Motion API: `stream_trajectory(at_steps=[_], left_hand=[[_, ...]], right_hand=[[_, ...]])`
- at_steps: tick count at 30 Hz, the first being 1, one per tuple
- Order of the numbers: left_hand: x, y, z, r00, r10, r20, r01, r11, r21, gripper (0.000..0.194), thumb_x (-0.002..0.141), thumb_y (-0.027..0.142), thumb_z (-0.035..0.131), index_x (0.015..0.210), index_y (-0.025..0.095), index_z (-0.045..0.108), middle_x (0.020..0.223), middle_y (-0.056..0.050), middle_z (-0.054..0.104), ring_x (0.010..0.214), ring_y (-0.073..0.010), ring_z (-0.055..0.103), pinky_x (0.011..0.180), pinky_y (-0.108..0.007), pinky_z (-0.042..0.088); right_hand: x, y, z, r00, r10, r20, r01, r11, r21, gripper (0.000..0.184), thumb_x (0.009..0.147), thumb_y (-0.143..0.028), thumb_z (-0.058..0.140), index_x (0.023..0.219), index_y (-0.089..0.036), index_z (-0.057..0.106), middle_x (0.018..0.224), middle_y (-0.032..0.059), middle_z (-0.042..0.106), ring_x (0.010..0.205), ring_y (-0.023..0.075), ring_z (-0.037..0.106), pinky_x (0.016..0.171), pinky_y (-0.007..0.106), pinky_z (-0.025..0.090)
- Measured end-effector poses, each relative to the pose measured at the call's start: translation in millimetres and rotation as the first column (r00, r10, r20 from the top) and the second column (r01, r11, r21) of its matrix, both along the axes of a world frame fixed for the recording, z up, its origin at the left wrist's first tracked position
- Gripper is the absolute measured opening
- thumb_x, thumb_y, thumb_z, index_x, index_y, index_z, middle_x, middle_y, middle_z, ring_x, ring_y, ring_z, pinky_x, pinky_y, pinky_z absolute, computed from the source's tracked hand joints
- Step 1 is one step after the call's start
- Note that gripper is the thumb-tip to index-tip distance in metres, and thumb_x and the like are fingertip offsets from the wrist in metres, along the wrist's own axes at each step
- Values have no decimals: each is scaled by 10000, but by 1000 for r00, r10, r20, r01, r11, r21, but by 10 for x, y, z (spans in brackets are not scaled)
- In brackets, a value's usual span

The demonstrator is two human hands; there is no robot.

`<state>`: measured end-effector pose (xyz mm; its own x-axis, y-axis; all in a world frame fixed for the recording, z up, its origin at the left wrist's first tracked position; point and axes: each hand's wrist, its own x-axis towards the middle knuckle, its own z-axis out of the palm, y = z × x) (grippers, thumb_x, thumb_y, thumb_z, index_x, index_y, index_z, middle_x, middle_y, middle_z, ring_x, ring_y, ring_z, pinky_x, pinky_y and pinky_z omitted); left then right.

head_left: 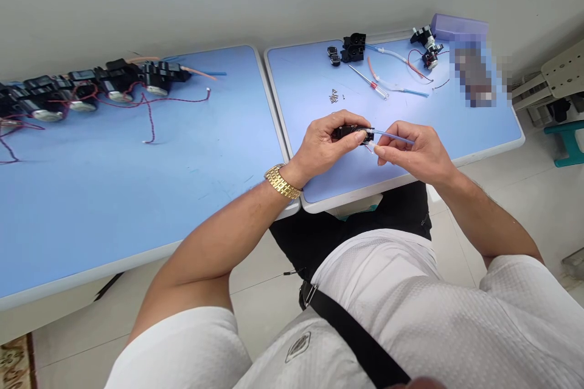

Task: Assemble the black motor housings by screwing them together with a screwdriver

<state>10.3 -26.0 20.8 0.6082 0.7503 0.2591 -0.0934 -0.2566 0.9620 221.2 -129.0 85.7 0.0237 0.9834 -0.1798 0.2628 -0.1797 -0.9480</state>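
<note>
Two blue-topped folding benches fill the view, the left one carrying a row of black plastic motor assemblies trailing twisted red wires. Above the white rim of the right bench, the left hand, wearing a gold link wristwatch, has its fingers closed around a small black plastic housing. The right hand pinches a thin pale-blue tube close to the housing, its fingers nearly shut. A pull at an angle could kink the tube or work it loose, and a slip could drop the housing near the bench's edge, where it might bounce to the floor. A careless elbow could also scatter the tiny loose metal screws farther back.
</note>
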Motion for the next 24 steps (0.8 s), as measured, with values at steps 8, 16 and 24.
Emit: stream_trajectory(at_steps=[8,16,24], left_hand=[[-22,-3,25,999,17,-30,-14,996,92,416,998,655,796,1080,253,861,968,-74,779,786,-170,653,730,-345,524],[-19,-5,13,1000,5,-4,-5,994,112,415,996,658,799,1078,257,865,950,-76,769,768,-170,630,741,-349,512],[-21,6,17,1000,2,-30,1,994,110,441,987,675,791,1077,249,862,955,-75,773,781,-175,636,746,-345,513]], right_hand=[[-2,-8,20,999,10,-32,-11,1000,-22,442,796,-582,1012,831,-230,746,683,16,760,666,172,674,629,313,465],[32,2,36,997,19,-73,-26,995,-96,452,775,-585,1025,825,-230,751,709,39,784,670,161,632,655,314,483],[25,25,36,996,51,-67,-55,996,-69,431,794,-575,1011,843,-234,753,700,21,771,673,162,649,658,317,478]])
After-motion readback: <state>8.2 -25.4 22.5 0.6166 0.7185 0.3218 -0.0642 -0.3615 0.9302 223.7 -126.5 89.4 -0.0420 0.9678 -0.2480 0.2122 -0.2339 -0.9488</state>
